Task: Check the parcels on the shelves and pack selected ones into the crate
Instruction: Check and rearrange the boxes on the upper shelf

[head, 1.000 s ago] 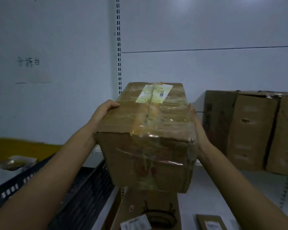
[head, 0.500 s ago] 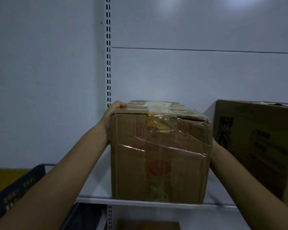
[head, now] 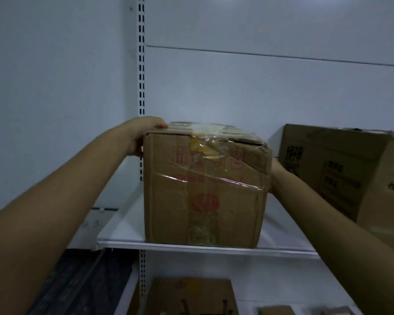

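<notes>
A taped brown cardboard parcel [head: 205,189] with red print stands on the white shelf [head: 214,247], its front face at the shelf's edge. My left hand [head: 143,135] grips its upper left side, fingers curled over the top edge. My right hand [head: 274,176] presses against its right side and is mostly hidden behind the box. The dark crate [head: 82,283] sits low at the left, below shelf level.
A larger cardboard box [head: 341,171] with black print stands on the same shelf to the right. A flat carton [head: 191,296] and smaller parcels [head: 275,310] lie on the shelf below. A slotted upright [head: 141,64] runs up the white back wall.
The parcel went from held in the air, top tilted toward me, to resting level on the shelf. Both hands stayed on its sides. The view moved closer and up.
</notes>
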Demonstrator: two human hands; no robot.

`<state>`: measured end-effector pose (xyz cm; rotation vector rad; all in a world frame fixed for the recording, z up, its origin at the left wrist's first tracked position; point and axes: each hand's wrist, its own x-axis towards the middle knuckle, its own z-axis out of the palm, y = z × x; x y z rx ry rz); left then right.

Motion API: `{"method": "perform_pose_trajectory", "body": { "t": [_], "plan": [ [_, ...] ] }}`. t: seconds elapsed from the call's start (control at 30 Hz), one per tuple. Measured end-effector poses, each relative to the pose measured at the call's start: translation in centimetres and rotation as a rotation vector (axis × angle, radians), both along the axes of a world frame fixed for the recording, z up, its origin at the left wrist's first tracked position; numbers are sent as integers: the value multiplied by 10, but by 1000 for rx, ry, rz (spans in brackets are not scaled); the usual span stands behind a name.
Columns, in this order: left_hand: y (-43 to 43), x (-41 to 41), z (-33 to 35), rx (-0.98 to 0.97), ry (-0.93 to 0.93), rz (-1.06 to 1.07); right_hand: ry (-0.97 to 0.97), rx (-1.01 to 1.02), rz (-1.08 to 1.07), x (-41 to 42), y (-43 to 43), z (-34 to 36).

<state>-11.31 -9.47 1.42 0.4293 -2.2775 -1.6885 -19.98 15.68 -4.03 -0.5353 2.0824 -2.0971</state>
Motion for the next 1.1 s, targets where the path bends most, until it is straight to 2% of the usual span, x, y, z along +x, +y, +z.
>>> {"method": "perform_pose_trajectory", "body": {
  "t": [0.1,0.17,0.37,0.57,0.67,0.8,0.93,1.1],
  "plan": [
    [14,17,24,-412,13,146,6,41,-16,-1,26,11],
    [38,29,35,-540,122,151,60,31,-56,25,43,30],
    [159,40,34,-813,396,120,264,86,-42,86,112,51],
    [297,34,-3,-901,526,-56,519,198,-57,146,226,39],
    [342,23,-27,-809,535,-87,514,220,-98,158,283,24],
    [379,9,-43,-583,521,21,445,256,-207,151,342,9],
    [394,-4,-41,-365,550,107,369,159,-332,127,370,3],
    [376,-37,-13,308,469,5,301,116,-370,80,375,3]
  ]
}}
